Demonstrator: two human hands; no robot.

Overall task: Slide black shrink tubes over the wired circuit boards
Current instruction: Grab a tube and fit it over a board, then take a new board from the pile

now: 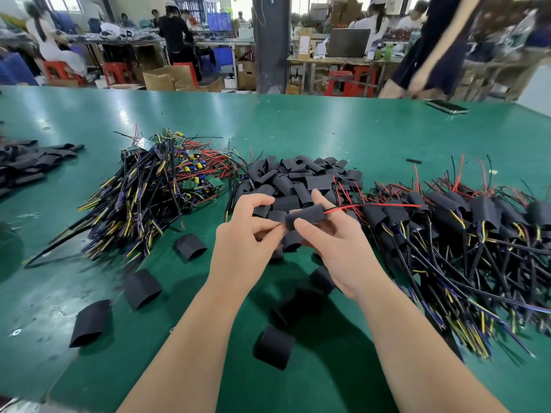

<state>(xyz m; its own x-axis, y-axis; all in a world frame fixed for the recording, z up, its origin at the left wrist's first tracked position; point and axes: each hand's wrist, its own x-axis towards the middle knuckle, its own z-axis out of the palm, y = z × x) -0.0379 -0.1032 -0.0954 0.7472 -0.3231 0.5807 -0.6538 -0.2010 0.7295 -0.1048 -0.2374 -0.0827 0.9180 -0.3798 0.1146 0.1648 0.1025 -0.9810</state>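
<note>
— Where is the piece being worked on?

— Just in front of the heap of loose tubes (298, 180), raised off the green table (328, 129). It is one black shrink tube (305, 217), lying roughly level between both hands.

— How do the hands grip it?

— The right hand (331, 248) pinches the tube, thumb on its near face and forefinger stretched out behind it. The left hand (247, 231) has its fingers curled at the tube's left end and pinches there. Whether it has the tube's edge or a cable going in, I cannot tell.

— Does anything come out of the tube?

— A red wire (372, 206) runs from its right end, off to the right of the heap. The board itself is hidden.

— And around the heap?

— To its left lies a pile of bare wired boards (167, 180), with green boards and yellow parts showing among black, yellow and purple leads. To its right, touching its edge, is a pile of sleeved boards (462, 222), each wearing a black tube. On the person's side of the heap several stray tubes (142, 289) lie apart on the table. Far to the heap's left is another lot of black tubes (29, 162). Well beyond the heap to the right, a phone (447, 106) lies flat near the table's far edge.
</note>
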